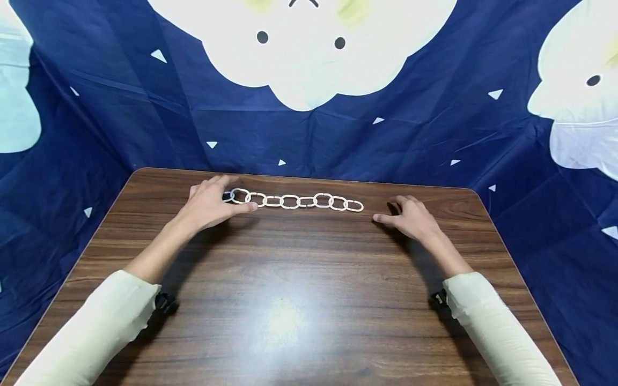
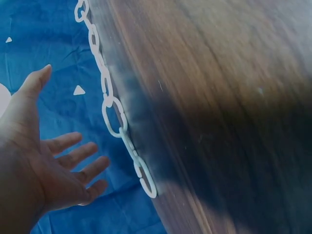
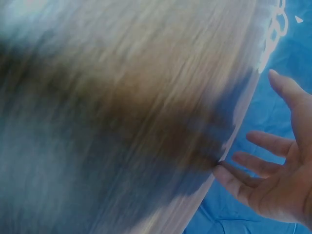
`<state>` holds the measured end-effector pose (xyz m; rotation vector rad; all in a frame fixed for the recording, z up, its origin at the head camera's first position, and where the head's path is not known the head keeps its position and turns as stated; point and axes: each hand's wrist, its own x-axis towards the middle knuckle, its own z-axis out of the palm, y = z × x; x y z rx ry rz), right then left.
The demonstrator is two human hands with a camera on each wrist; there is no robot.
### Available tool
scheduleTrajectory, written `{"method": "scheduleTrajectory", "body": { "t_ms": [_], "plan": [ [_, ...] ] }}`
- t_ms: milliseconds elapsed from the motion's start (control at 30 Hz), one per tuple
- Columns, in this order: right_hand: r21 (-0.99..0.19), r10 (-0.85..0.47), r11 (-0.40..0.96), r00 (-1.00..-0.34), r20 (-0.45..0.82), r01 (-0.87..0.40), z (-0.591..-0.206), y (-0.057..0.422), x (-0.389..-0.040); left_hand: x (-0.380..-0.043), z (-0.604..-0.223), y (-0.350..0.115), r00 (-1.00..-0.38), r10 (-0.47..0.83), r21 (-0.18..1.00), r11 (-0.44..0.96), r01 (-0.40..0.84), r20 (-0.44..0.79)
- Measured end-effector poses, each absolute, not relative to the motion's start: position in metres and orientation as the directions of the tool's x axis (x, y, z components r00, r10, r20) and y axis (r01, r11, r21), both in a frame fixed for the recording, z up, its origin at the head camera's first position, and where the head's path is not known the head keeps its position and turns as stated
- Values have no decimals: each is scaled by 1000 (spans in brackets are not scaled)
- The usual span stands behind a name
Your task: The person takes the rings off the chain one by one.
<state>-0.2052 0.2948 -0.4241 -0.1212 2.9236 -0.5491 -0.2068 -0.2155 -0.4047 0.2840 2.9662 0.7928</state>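
Observation:
A chain of several pale plastic links lies in a roughly straight line across the far part of the brown wooden table. My left hand hovers with spread fingers over the chain's left end, its thumb reaching along the near side and overlapping a link in the head view. In the left wrist view the fingers are loosely extended and grip nothing. Right of the chain's last link, a short gap away, is my right hand. Its palm is empty, and the fingers are relaxed and apart.
The wooden table has rounded far corners and a bright reflection near its middle. Behind it and at both sides hangs a dark blue cloth with white clouds and small triangles. A dark band shows at the left cuff.

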Motion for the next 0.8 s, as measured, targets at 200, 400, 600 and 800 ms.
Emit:
{"method": "scheduleTrajectory", "body": {
  "t_ms": [200,400,600,800],
  "plan": [
    [-362,-116,931,-981,-155,-52,-423,291,-206,-209,-409,-207,-981,193,512,843,163,-6],
    [-368,-117,928,-982,-150,-55,-423,287,-208,-212,-412,-197,-983,182,516,844,144,-22],
    [-375,-121,925,-982,-148,-57,-423,285,-209,-218,-413,-190,-983,182,531,836,139,-29],
    [-399,-124,915,-983,-137,-60,-426,284,-208,-223,-410,-180,-981,193,550,823,143,-34]
  ]
}}
